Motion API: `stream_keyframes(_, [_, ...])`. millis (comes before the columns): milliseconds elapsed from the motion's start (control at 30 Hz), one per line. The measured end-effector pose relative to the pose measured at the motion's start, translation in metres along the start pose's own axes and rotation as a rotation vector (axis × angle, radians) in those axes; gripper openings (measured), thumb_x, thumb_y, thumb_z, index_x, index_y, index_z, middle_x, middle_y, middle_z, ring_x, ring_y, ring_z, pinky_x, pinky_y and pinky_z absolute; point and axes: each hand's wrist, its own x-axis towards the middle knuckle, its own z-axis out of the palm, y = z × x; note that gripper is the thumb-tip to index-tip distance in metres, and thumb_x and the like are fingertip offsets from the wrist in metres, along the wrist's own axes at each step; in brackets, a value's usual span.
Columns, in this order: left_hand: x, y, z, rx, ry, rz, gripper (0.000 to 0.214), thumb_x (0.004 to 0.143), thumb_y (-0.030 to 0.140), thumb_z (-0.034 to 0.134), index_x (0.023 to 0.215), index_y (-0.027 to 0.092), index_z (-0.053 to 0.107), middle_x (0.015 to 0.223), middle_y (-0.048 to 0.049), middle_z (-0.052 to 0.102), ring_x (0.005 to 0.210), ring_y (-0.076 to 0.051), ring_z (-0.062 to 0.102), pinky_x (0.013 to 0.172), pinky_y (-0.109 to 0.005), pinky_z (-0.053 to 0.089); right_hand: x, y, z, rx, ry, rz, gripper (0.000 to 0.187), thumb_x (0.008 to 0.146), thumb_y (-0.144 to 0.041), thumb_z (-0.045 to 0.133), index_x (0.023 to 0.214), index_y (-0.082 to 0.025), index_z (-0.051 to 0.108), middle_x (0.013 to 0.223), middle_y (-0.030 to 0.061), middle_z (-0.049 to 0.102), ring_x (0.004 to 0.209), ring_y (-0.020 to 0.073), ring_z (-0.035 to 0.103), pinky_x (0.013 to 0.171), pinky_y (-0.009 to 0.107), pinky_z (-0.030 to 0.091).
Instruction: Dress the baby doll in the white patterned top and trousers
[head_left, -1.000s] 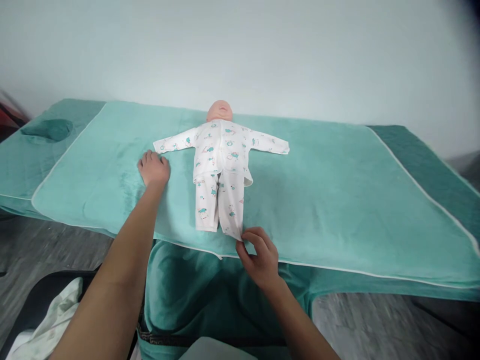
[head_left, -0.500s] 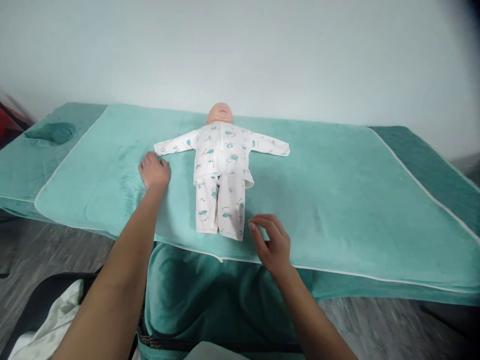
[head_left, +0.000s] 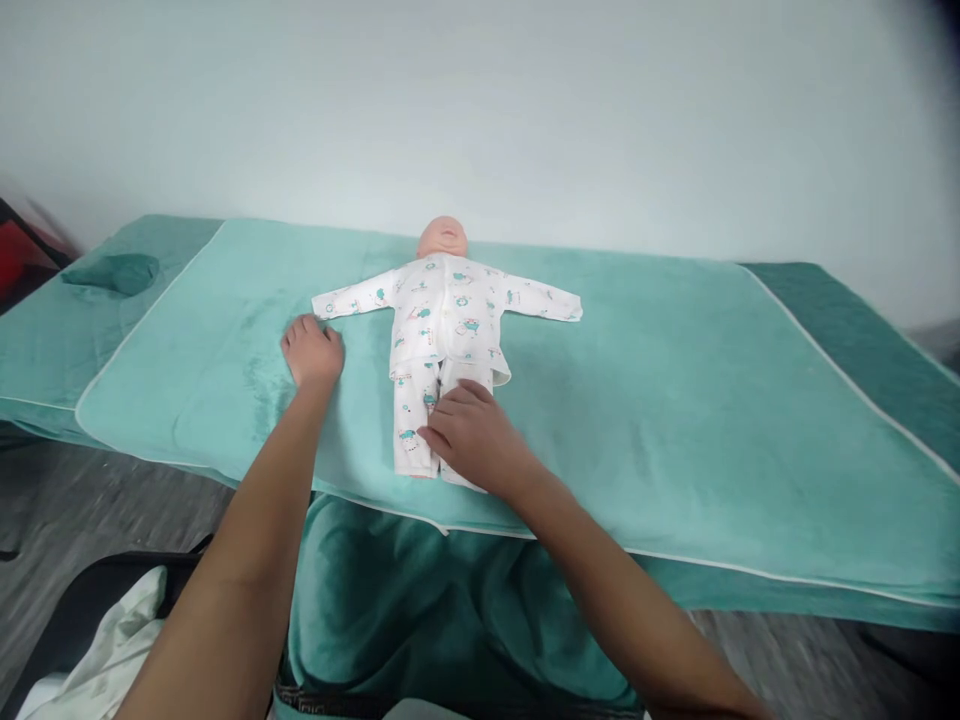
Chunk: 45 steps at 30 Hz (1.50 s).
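A baby doll (head_left: 442,238) lies on its back on a teal towel (head_left: 660,400), dressed in a white patterned top (head_left: 448,312) and matching trousers (head_left: 414,425). My right hand (head_left: 471,436) rests flat on the doll's right trouser leg, fingers stretched out and together. My left hand (head_left: 313,351) lies palm down on the towel, just below the end of the doll's left-side sleeve, fingers extended.
The towel covers a teal-sheeted massage table (head_left: 862,330) against a pale wall. A face hole (head_left: 112,272) shows at the table's left end. White cloth (head_left: 112,650) lies in a dark bin on the grey floor at lower left.
My right hand let go of the trouser cuff at the towel's near edge, lifted, then moved up and left onto the trouser leg. My left hand stayed put.
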Motion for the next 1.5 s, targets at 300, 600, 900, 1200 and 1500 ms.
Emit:
stream_keyframes(300, [0.000,0.001,0.001,-0.010,-0.012,0.005,0.042,0.094,0.028,0.040,0.129,0.014,0.060,0.137,-0.0187,0.063,0.132,-0.036,0.052,0.115,-0.053,0.038,-0.031,-0.016,-0.008,0.026,-0.090,-0.128,0.024,0.089,-0.040,0.078,0.087,-0.022,0.062,0.090,0.0026,0.070,0.086,0.0209,0.061,0.109,0.046,0.044])
stream_keyframes(600, [0.000,0.000,0.002,0.009,-0.009,0.006,0.042,0.094,0.029,0.041,0.127,0.014,0.062,0.135,-0.0181,0.064,0.131,-0.036,0.054,0.114,-0.052,0.039,-0.043,-0.025,0.008,-0.014,0.077,-0.091,0.015,0.092,-0.019,0.064,0.080,-0.024,0.057,0.080,0.0017,0.065,0.082,0.0207,0.056,0.107,0.044,0.045])
stream_keyframes(900, [0.000,0.001,0.000,-0.007,-0.016,0.009,0.042,0.094,0.029,0.041,0.127,0.013,0.062,0.135,-0.0197,0.063,0.133,-0.037,0.052,0.115,-0.054,0.039,-0.050,-0.039,0.028,-0.017,0.198,-0.064,0.019,0.091,-0.013,0.062,0.077,-0.024,0.055,0.077,0.0014,0.062,0.081,0.0207,0.052,0.096,0.041,0.046])
stream_keyframes(1200, [0.001,0.001,0.001,0.013,-0.014,0.006,0.041,0.094,0.029,0.042,0.126,0.015,0.062,0.135,-0.0190,0.064,0.133,-0.036,0.053,0.115,-0.054,0.039,-0.047,-0.047,0.024,-0.028,0.134,-0.056,0.020,0.095,-0.010,0.057,0.109,-0.021,0.066,0.101,0.0058,0.068,0.087,0.0209,0.054,0.099,0.043,0.044])
stream_keyframes(1500, [0.001,0.000,0.002,0.009,-0.014,0.005,0.041,0.095,0.029,0.041,0.126,0.014,0.063,0.134,-0.0193,0.063,0.133,-0.037,0.052,0.114,-0.053,0.039,-0.048,-0.047,0.031,0.004,0.153,-0.096,0.023,0.096,-0.004,0.051,0.095,-0.020,0.068,0.091,0.0041,0.066,0.083,0.0186,0.052,0.091,0.039,0.044])
